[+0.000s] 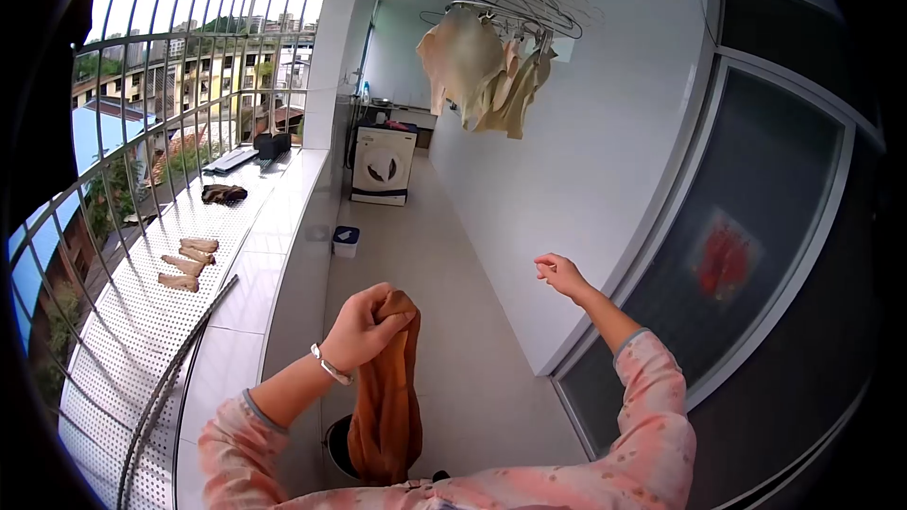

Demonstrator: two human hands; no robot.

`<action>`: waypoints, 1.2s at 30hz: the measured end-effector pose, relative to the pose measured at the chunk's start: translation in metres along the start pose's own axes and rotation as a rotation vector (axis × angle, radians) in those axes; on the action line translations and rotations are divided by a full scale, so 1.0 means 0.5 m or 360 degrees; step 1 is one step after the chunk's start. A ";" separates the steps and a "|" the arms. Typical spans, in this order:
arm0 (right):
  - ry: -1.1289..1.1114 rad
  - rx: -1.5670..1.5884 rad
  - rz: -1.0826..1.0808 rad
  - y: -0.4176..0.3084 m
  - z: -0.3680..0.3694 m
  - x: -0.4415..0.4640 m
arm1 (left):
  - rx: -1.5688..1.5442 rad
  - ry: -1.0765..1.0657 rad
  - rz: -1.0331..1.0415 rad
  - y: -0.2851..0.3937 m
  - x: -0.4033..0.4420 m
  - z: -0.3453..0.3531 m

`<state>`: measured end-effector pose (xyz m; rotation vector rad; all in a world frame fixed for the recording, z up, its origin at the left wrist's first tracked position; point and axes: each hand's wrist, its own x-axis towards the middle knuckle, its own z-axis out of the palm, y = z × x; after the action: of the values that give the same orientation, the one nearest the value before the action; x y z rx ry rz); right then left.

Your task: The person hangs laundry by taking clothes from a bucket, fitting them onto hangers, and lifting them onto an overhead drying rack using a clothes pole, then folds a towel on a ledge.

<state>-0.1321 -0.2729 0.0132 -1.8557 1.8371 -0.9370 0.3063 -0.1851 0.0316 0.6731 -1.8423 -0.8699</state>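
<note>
My left hand (pixel 364 331), with a bracelet at the wrist, is closed around the bunched top of a brown cloth garment (pixel 383 406). The garment hangs down in long folds, and its exact kind does not show. Its lower part hangs in front of a dark bucket (pixel 336 444) on the floor, which is mostly hidden. My right hand (pixel 561 278) is held out to the right, away from the garment, its fingers loosely curled with nothing visible in them.
Hangers with light clothes (pixel 487 76) hang overhead. At the far end stands a washing machine (pixel 383 162), with a white bin (pixel 346 242) nearer. Small brown cloths (pixel 189 263) lie on the perforated ledge (pixel 123 349) by the window bars. A glass door (pixel 746 227) is on the right.
</note>
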 end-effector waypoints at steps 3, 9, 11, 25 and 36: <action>0.0125 0.0052 0.0003 -0.007 -0.023 0.025 | -0.0122 0.0086 0.0025 0.060 0.008 -0.004; 0.0604 -0.0002 -0.0207 0.062 -0.228 0.259 | -0.0009 0.0297 0.0074 0.111 0.070 -0.003; 0.0823 0.0144 -0.0166 0.045 -0.352 0.360 | 0.0292 0.0449 0.0110 0.100 0.100 -0.006; 0.1865 0.0098 -0.1001 -0.445 -0.812 0.805 | 0.0811 0.1212 -0.0240 0.110 0.152 0.087; -0.0010 0.0949 -0.1415 -0.609 -0.674 0.826 | 0.0538 0.1211 -0.0192 0.111 0.194 0.174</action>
<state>-0.1639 -0.5857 0.5403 -2.2038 0.5198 -1.5219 0.1846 -0.2015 0.1017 1.1498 -1.2603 -0.2899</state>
